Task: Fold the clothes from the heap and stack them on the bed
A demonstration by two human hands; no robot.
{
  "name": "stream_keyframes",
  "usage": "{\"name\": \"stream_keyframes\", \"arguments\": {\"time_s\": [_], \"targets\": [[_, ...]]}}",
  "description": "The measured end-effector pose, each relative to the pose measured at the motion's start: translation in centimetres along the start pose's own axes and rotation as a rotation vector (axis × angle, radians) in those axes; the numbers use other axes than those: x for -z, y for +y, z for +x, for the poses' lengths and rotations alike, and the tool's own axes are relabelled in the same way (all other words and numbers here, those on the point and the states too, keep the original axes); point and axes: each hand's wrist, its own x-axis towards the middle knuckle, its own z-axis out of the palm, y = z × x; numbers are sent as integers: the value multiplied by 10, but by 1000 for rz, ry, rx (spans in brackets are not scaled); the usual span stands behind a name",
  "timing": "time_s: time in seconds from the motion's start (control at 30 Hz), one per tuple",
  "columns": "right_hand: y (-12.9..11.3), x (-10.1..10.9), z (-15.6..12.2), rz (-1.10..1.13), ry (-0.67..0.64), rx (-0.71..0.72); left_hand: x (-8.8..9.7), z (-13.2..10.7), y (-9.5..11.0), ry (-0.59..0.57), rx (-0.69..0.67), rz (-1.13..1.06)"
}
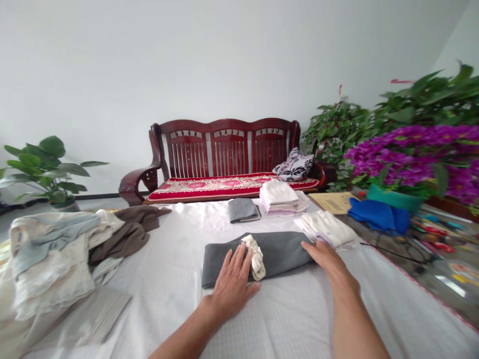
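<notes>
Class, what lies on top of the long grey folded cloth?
A crumpled cream piece lies on the grey cloth. The left hand partly covers both; the right hand overlaps the cloth's right end. What they cover cannot be seen.

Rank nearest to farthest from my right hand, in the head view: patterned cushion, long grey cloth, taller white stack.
1. Long grey cloth, touching your right hand.
2. Taller white stack, beyond the cloth.
3. Patterned cushion, on the bench's right end.
</notes>
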Motion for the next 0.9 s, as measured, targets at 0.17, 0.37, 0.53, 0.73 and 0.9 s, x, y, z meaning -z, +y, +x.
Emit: {"name": "stream_keyframes", "arguments": {"time_s": [0.17, 0.37, 0.53, 0.73, 0.9], "targets": [[0, 1, -4, 408, -102, -39, 9, -1, 3, -70, -30, -57], [-21, 11, -16, 811, -140, -146, -1, -3, 2, -73, -30, -42], [-67, 18, -36, 1032, -165, 40, -10, -2, 2, -53, -29, -9], [-130, -7, -68, 1010, -532, 396, -1, -6, 5, -42, -11, -53], [-120, -53, -55, 720, -337, 599, 0, -20, 7, -60, 46, -70]]}}
